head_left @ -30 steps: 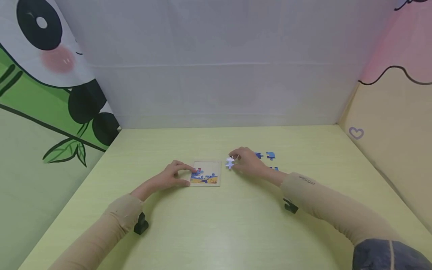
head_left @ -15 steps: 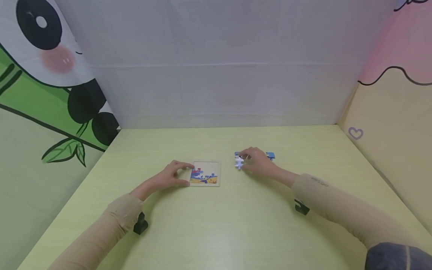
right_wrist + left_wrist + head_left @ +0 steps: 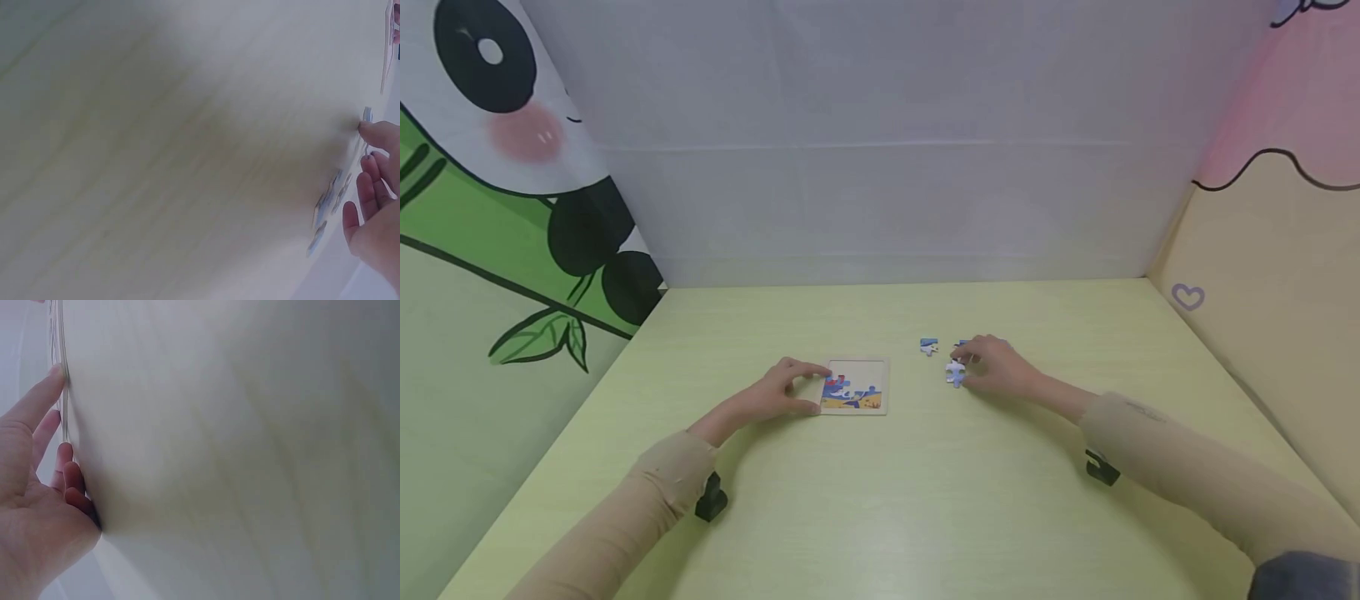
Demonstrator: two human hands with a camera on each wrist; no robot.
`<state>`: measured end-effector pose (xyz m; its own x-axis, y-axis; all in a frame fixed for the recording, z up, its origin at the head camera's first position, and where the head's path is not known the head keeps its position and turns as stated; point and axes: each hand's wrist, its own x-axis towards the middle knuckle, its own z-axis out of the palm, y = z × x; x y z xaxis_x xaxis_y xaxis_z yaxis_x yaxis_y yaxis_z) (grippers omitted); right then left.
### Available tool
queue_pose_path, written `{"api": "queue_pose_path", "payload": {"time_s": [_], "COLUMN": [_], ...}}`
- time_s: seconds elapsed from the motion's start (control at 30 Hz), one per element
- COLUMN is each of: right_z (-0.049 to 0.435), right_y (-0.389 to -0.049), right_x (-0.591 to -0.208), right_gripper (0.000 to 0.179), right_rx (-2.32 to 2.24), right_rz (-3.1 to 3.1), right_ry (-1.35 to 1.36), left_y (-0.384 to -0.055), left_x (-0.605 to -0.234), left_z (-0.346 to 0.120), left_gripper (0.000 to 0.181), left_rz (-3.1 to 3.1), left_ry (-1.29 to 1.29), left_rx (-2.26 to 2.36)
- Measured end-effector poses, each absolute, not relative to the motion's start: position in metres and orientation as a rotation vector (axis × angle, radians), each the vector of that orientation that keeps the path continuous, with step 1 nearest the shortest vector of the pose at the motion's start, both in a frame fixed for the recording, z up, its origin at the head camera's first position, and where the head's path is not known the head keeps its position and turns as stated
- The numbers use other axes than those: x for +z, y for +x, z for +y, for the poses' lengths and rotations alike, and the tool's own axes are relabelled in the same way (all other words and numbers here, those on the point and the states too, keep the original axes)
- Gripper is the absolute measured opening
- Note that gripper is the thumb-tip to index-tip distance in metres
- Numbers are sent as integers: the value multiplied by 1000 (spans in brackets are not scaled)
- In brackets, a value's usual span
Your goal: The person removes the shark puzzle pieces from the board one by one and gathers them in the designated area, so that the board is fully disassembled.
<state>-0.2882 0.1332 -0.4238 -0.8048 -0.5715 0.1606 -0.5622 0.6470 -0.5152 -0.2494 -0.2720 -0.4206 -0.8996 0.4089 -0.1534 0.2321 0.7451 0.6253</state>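
Jigsaw piece [image 3: 955, 374] pinched in right hand [image 3: 1000, 368], near loose pieces [image 3: 928, 347], right of puzzle tray [image 3: 859, 372], touched along left edge by spread thumb and index of left hand [image 3: 769, 394], probably for steadiness.

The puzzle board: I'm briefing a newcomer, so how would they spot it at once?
On the pale yellow table, find the left hand, touching the left edge of a square puzzle board. Unlike the loose pieces near the right hand, it is framed, with picture pieces across its lower part and bare space above.

Soft light, hazy wrist views
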Motion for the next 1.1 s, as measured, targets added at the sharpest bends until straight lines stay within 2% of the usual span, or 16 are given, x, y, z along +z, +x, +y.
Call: {"api": "queue_pose_path", "payload": {"time_s": [0.43,1.1], "right_z": [158,163], "right_y": [-296,-298], "right_x": [-427,-427], "right_gripper": [38,39], "right_rx": [-690,-808], "right_rz": [2826,2704], "right_ry": [-1107,-945], "left_y": [-249,-249], "left_x": [-422,-422], "left_z": [-272,-274], "left_gripper": [60,58], "left_rz": [2658,2651], "left_ry": [492,529], "left_rx": [932,960]}}
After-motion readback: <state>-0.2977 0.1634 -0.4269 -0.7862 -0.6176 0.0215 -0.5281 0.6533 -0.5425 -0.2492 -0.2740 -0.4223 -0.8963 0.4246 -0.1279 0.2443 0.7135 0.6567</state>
